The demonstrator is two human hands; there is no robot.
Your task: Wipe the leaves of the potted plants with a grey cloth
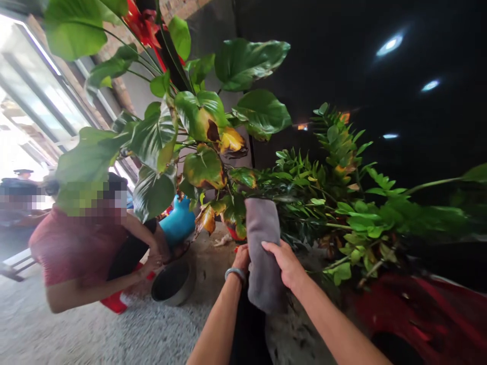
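A folded grey cloth (pixel 262 243) hangs long and narrow in front of me. My right hand (pixel 288 261) grips its right edge, thumb lying over the front. At the cloth's left edge is my left hand (pixel 242 258), closed, with its fingers partly hidden behind the fabric; a pale bracelet (pixel 236 274) circles that wrist. A small bit of red shows by the left fingers, too small to name. Just beyond the cloth stands a tall plant with broad green leaves (pixel 203 165), several of them yellow and brown at the edges.
Leafy green plants (pixel 315 187) crowd the right, before a dark shiny wall (pixel 350 61). To the left a person in a red top (pixel 81 248) sits low by a dark round basin (pixel 173 284). Near them is a blue pot (pixel 178 223). Lower right lies something dark red (pixel 426 314).
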